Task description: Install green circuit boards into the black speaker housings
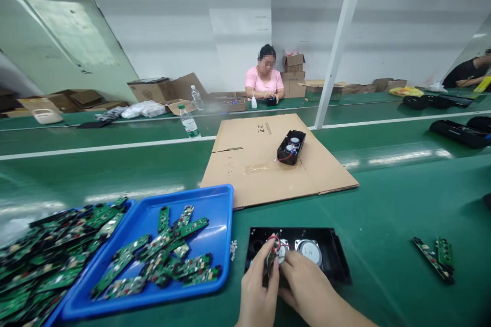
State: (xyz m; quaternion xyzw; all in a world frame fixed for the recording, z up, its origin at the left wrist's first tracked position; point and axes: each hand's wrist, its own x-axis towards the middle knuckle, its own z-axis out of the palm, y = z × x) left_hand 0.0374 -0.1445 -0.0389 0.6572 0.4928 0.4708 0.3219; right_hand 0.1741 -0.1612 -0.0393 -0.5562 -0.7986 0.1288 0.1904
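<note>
A black speaker housing [337,260] lies open on the green bench in front of me, with round silver speakers [309,253] set inside. Over its left half, my left hand [259,281] grips a small circuit board [270,261] on edge between thumb and fingers. Red wire [275,239] loops at the top of that board. My right hand [305,281] is closed beside the board, its fingertips pinched close to it above the housing. What those fingertips hold is hidden.
Left of the housing stands a blue tray [230,225] of circuit boards, with a larger pile [49,260] beyond. Small white pieces [233,249] lie beside it. Cardboard [249,189] carries another speaker housing [291,148]. Two boards [433,260] lie right. A co-worker [264,79] sits opposite.
</note>
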